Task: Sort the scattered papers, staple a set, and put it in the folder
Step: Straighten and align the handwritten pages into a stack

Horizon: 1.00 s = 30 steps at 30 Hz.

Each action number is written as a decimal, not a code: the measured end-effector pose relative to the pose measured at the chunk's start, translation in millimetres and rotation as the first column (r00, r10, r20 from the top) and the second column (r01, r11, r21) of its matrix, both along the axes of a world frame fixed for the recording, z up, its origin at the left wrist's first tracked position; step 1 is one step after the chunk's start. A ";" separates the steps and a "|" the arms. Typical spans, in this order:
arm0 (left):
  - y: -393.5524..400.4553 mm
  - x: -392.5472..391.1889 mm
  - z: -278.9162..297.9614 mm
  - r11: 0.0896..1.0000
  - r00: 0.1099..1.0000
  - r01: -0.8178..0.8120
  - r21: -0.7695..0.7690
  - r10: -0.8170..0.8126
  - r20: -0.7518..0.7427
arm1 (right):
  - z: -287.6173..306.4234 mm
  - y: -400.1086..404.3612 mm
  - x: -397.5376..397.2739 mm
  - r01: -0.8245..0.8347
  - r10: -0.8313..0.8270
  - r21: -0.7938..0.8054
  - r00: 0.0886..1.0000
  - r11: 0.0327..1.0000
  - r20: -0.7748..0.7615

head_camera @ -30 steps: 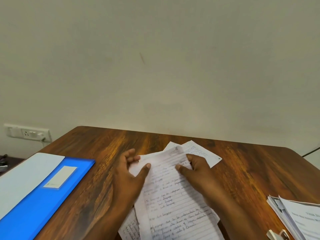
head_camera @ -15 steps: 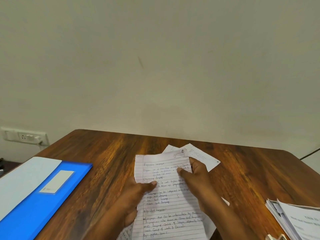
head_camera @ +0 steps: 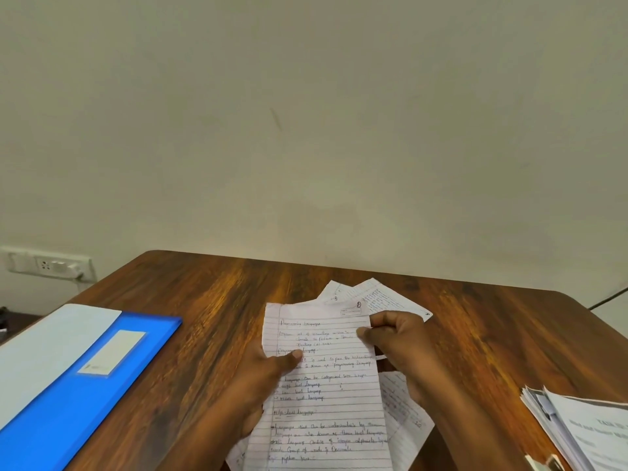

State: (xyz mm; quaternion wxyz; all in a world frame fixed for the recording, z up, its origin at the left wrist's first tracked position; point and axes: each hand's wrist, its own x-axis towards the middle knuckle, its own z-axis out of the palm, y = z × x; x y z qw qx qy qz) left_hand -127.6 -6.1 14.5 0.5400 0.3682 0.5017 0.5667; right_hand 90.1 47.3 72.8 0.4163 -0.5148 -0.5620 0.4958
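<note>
Lined sheet [head_camera: 326, 385] lengthwise away from viewer, pinched by left hand [head_camera: 268, 375] and right hand [head_camera: 401, 345], seemingly lifted.

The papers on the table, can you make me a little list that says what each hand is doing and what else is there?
left hand: grips lined sheet, thumb on top
right hand: pinches sheet's right edge
loose papers: under the sheet
folder: blue, left on table
stack: printed papers, right edge

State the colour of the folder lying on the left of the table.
The folder is bright blue with a pale label, seen in the head view.
</note>
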 end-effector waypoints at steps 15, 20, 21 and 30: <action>-0.6 10.0 -4.5 0.910 0.398 -0.061 0.411 0.400 -0.826 | -12.5 -9.1 -17.8 -0.118 0.132 -0.071 0.962 0.990 0.240; 3.2 14.0 -12.8 0.840 0.572 -0.063 0.539 0.473 -0.670 | -8.9 -13.3 -18.9 -0.167 0.185 -0.086 0.936 0.982 0.298; 3.6 14.3 -13.0 0.842 0.592 -0.070 0.535 0.467 -0.657 | -3.9 -12.4 -13.0 -0.168 0.189 -0.094 0.936 0.981 0.296; 11.2 12.0 -26.7 0.890 0.698 -0.063 0.452 0.363 -0.617 | -1.9 24.7 69.2 0.044 -0.049 0.032 0.480 0.999 0.876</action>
